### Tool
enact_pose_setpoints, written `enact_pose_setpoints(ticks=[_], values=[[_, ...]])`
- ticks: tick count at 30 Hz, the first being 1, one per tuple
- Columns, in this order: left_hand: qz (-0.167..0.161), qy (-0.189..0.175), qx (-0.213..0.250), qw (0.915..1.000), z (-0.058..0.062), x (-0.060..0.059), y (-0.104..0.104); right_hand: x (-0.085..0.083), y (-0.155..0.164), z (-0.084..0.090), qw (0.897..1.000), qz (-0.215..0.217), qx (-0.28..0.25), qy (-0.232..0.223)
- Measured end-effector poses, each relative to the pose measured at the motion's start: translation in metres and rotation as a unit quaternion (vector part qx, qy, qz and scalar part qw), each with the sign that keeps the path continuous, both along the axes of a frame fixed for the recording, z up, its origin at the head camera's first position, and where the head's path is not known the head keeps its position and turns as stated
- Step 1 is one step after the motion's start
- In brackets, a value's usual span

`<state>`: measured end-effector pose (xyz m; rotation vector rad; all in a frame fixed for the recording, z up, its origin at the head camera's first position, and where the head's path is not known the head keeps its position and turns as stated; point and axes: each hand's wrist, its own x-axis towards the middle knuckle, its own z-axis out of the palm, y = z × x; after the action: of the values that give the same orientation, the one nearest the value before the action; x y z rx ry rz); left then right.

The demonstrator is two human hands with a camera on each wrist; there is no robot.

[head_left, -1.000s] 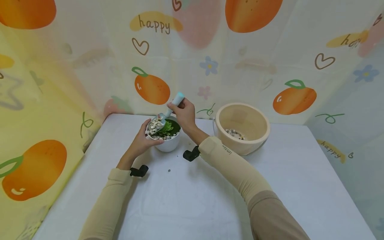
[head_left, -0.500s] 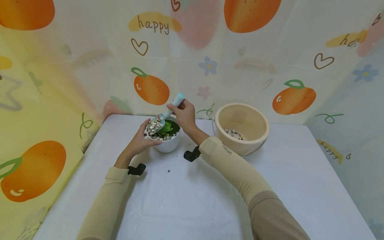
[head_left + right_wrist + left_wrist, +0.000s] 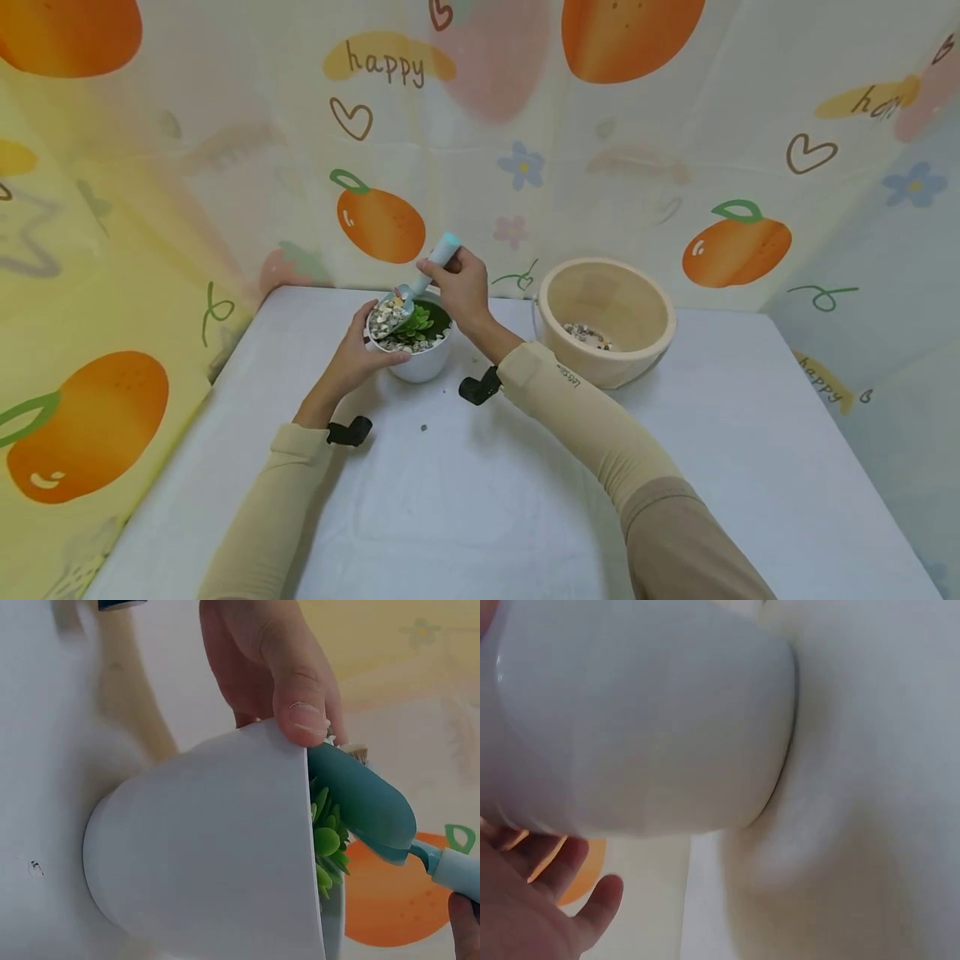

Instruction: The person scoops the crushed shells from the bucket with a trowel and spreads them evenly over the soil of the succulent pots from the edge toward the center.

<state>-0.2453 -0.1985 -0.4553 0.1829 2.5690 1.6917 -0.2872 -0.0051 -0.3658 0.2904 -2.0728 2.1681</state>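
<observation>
A small white pot [image 3: 417, 360] with a green succulent [image 3: 422, 320] and pebbles stands on the white table. My left hand [image 3: 356, 353] grips the pot's left side, thumb on the rim [image 3: 300, 712]. My right hand [image 3: 462, 283] holds a teal-handled scoop [image 3: 420, 283] tilted over the pot, its bowl [image 3: 390, 315] heaped with pebbles. The left wrist view is filled by the pot's white wall [image 3: 645, 720] with my left hand's fingers [image 3: 562, 892] below it. In the right wrist view the scoop's teal underside [image 3: 360, 802] lies over the rim beside the succulent [image 3: 328, 844].
A beige bowl [image 3: 609, 333] with a few pebbles [image 3: 587, 335] inside stands to the right of the pot. A stray pebble [image 3: 423, 427] lies on the table [image 3: 525, 500] in front. Printed fruit-patterned walls close in the back and sides.
Almost nothing has moved: the loaded scoop stays over the pot's left rim, and my left hand keeps its grip on the pot.
</observation>
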Motion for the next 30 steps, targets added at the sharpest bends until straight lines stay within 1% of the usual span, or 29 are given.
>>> enact_pose_setpoints(ticks=[3, 6, 10, 14, 18, 23, 28, 29, 30], values=[[0.017, 0.012, 0.005, 0.9998, -0.0026, 0.0027, 0.0051, 0.0, 0.0003, 0.0003, 1.0, 0.001, 0.003, 0.006], [0.03, 0.027, -0.008, 0.9992, -0.0057, 0.0039, 0.0082, -0.0005, 0.0012, 0.0007, 1.0, 0.007, 0.007, 0.01], [0.035, 0.036, -0.019, 0.9985, -0.0059, 0.005, 0.0102, -0.0015, 0.003, 0.0013, 1.0, 0.02, 0.011, 0.011], [0.034, 0.033, -0.022, 0.9986, -0.0032, 0.0061, 0.0104, -0.0026, 0.0043, 0.0015, 0.999, 0.032, 0.012, 0.007], [0.035, 0.031, -0.027, 0.9985, -0.0027, 0.0045, 0.0091, -0.0043, 0.0044, 0.0021, 0.999, 0.036, 0.007, 0.007], [0.036, 0.028, -0.028, 0.9986, -0.0021, 0.0034, 0.0081, -0.0038, 0.0045, 0.0046, 0.999, 0.036, -0.001, 0.009], [0.035, 0.021, -0.025, 0.9989, -0.0025, 0.0051, 0.008, -0.0026, 0.0058, 0.0057, 1.0, 0.028, -0.011, 0.004], [0.034, 0.02, -0.022, 0.999, -0.0022, 0.0059, 0.0083, -0.0024, 0.0061, 0.0059, 1.0, 0.026, -0.013, 0.003], [0.033, 0.017, -0.021, 0.9991, 0.0005, 0.0074, 0.0094, -0.0026, 0.0063, 0.006, 1.0, 0.023, -0.015, 0.003]])
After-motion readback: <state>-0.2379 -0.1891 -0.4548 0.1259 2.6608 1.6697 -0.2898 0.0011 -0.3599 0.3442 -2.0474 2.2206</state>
